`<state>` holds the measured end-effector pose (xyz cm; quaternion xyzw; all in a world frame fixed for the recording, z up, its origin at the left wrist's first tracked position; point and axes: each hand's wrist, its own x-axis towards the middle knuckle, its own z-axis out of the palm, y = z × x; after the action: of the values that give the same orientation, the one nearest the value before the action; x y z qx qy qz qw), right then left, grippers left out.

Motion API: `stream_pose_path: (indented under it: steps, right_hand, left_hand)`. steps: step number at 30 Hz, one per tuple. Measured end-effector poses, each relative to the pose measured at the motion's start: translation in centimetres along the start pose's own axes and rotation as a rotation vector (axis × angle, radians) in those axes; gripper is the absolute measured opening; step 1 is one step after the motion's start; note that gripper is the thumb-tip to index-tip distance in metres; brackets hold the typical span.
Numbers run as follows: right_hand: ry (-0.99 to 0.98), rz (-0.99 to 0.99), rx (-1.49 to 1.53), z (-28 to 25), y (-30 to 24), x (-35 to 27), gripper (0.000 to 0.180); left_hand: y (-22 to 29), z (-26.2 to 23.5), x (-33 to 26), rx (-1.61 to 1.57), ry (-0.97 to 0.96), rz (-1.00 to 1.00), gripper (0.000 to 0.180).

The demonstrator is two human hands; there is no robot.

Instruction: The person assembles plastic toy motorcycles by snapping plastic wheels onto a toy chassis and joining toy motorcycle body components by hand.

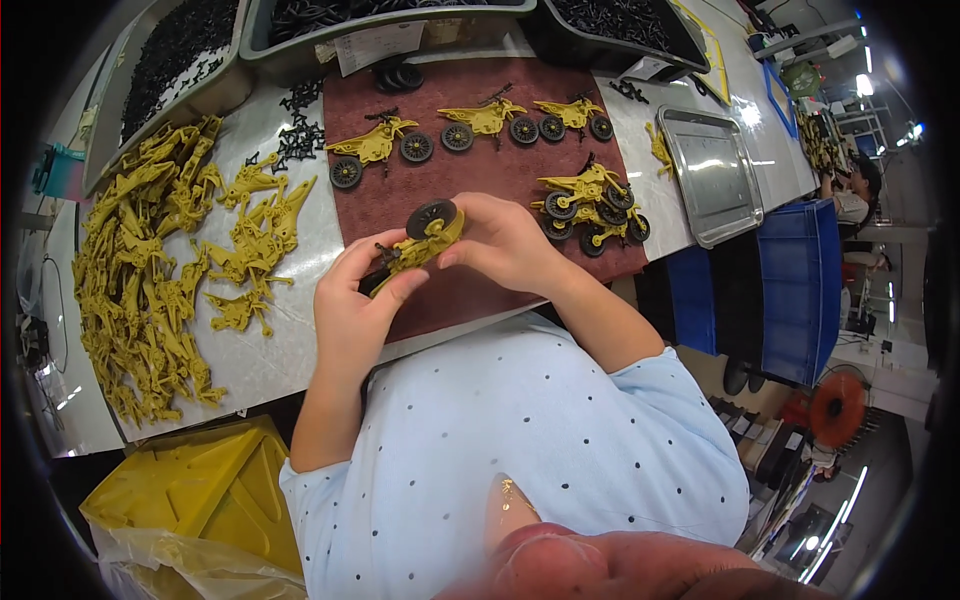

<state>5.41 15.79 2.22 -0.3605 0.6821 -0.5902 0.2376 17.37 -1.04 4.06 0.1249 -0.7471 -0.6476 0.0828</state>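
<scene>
Between my two hands, above the near edge of a dark red cloth (470, 84), is a yellow toy motorcycle (412, 253) with a black wheel (432, 218) on its upper end. My left hand (358, 285) has fingers and thumb closed round its lower end, where a black part shows. The fingers of my right hand (500, 240) grip the wheel end. On the cloth beyond stand three yellow toy motorcycles in a row, among them a left one (370, 146), a middle one (484, 120) and a right one (570, 118). To their near right, a few more motorcycles (590, 205) lie stacked.
A large heap of yellow toy frames (140, 270) covers the table's left side, with loose black parts (300, 125) beside it. Bins of black parts (385, 12) line the back. A metal tray (712, 175), blue crates (800, 290) and an orange fan (838, 408) are at right.
</scene>
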Motion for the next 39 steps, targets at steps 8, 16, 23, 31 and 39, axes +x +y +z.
stream_pose_path:
  steps: [8, 16, 23, 31, 39]
  right_hand:
    - [0.087, -0.166, 0.123, 1.5, -0.2, -0.9, 0.031]
    - [0.134, -0.181, 0.155, 2.1, -1.8, -2.2, 0.024]
    - [0.131, -0.168, 0.210, 1.5, -1.1, -1.9, 0.023]
    - [0.101, -0.236, 0.236, 1.4, -1.0, -1.5, 0.029]
    - [0.051, -0.504, 0.115, -0.9, 0.2, -0.6, 0.032]
  left_hand:
    - [-0.9, 2.3, -0.3, 0.288, 0.313, 0.369, 0.020]
    - [-0.2, 2.6, -0.4, 0.395, 0.336, 0.541, 0.016]
    - [0.3, 1.8, 0.1, 0.367, 0.239, 0.507, 0.020]
    - [-0.2, 1.9, 0.1, 0.209, 0.237, 0.532, 0.019]
    - [1.9, 1.6, 1.4, 0.482, 0.179, 0.656, 0.025]
